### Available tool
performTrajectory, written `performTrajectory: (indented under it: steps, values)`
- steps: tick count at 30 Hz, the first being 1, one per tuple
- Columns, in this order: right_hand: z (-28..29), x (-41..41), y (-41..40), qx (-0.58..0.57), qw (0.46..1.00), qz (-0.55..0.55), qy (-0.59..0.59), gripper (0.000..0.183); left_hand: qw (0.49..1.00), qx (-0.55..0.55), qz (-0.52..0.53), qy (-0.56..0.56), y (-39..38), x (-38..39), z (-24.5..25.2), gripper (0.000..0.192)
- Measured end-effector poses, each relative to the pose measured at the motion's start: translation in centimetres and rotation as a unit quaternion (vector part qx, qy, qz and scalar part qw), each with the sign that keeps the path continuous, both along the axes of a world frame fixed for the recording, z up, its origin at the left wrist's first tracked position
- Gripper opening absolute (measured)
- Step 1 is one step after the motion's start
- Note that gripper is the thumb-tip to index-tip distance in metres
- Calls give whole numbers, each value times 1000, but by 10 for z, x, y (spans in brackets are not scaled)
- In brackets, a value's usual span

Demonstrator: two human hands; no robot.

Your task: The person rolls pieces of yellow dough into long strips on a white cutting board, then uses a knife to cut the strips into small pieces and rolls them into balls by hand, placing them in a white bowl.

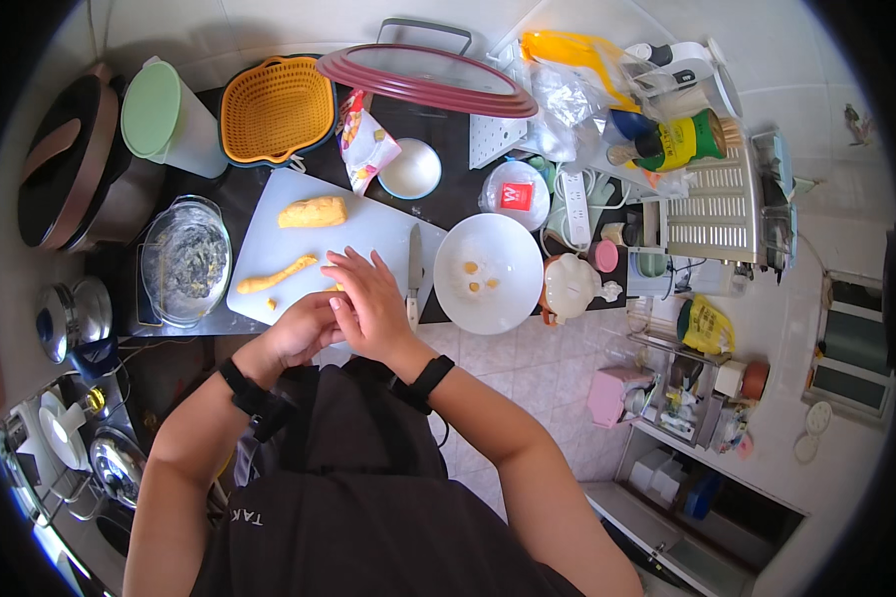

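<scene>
My left hand (308,328) and my right hand (369,298) meet over the near edge of a white cutting board (377,216). Their fingers overlap, and whatever may lie between them is hidden. A bit of yellow dough (334,287) shows beside my right fingers. On the board lie a thick yellow dough log (312,212), a thinner dough strip (278,274) and a small dough piece (271,304). A knife (415,257) rests at the board's right, its handle towards me. The white bowl (488,306) beyond it holds several small dough pieces and some flour.
Left of the board stands a floury glass dish (187,261). Behind are an orange basket (276,112), a printed packet (366,149), a small white bowl (410,169) and a red-rimmed lid (429,71). A scalloped ceramic dish (570,287) and a power strip (576,209) stand right.
</scene>
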State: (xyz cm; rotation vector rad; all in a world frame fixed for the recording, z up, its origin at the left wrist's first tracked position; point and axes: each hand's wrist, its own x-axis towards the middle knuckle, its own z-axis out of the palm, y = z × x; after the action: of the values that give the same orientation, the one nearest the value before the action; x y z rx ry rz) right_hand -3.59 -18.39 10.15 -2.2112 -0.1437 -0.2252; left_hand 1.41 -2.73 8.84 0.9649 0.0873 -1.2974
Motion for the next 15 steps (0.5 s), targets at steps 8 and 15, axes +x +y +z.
performTrajectory:
  steps: [8, 15]
  values:
    - [14, 8, 24, 90, 987, 121, -61, 45, 961, -213, 97, 145, -26, -8, -1, 66]
    - [15, -1, 27, 119, 979, 150, -62, 56, 924, -310, 120, 188, -32, -17, -16, 63]
